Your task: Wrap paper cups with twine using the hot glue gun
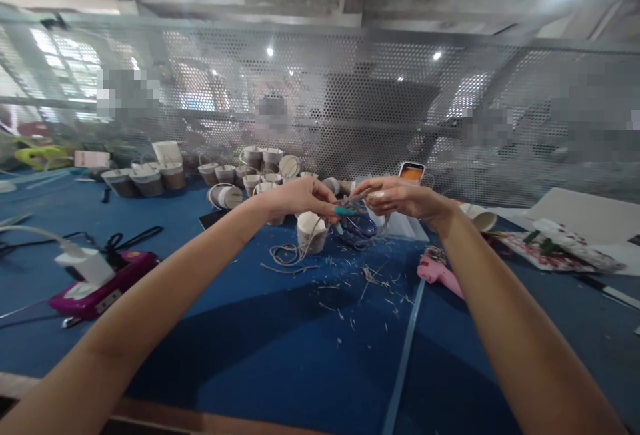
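While the left hand (304, 196) pinched twine (357, 200) in its grip, the right hand (403, 199) pinched it also; a cup (311, 234) stood near.

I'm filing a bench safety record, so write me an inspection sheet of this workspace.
Surface: blue tabletop, littered with fibre scraps.
Work items: grey twine, held; pale cup nearby.
Clutter: small cups towards the back, phone, pink tool at right.
Hands: left hand and right hand pinch the twine.
Cables: white charger on purple power strip at left; white cable.
Surroundings: perforated screen behind.
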A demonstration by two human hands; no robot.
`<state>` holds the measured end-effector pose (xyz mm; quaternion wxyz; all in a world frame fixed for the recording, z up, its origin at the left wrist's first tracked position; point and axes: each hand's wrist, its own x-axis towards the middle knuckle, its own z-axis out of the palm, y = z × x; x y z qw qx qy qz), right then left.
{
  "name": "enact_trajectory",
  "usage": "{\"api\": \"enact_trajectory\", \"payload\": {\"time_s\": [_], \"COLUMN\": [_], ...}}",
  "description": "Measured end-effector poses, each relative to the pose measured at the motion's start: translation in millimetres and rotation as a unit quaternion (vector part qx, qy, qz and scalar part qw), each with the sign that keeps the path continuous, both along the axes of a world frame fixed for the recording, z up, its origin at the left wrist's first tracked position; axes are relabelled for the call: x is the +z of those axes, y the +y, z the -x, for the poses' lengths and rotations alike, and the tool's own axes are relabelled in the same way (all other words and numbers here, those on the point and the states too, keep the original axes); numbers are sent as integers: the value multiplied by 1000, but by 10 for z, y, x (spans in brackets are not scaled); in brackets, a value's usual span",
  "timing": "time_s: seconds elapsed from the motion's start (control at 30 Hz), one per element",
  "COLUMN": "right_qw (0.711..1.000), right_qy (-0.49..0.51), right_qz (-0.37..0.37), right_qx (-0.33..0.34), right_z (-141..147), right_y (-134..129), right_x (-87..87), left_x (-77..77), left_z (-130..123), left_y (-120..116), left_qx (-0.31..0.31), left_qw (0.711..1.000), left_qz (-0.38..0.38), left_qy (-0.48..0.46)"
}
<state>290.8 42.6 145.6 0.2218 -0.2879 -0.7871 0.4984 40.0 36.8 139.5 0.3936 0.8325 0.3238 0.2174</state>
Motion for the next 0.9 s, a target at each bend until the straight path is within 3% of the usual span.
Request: {"api": "enact_trajectory", "payload": {"time_s": [0.17, 0.5, 0.73, 0.9], "right_qw": [993, 991, 982, 985], "right_qy": [-62, -63, -102, -107], "right_qz": [-98, -112, -134, -116], "right_qx": [-18, -33, -84, -65], "right_z": [57, 103, -58, -139], "right_y": [-54, -52, 46, 11], "right_x": [22, 16, 41, 97], "left_x": [-24, 32, 127, 128], "left_z": [4, 27, 181, 245], "left_y": [38, 7, 12, 54], "left_qx": [-35, -51, -30, -9], "left_qw": [999, 998, 998, 1000], "left_qz": [23, 46, 38, 19], "left_qy": [-3, -9, 28, 16]}}
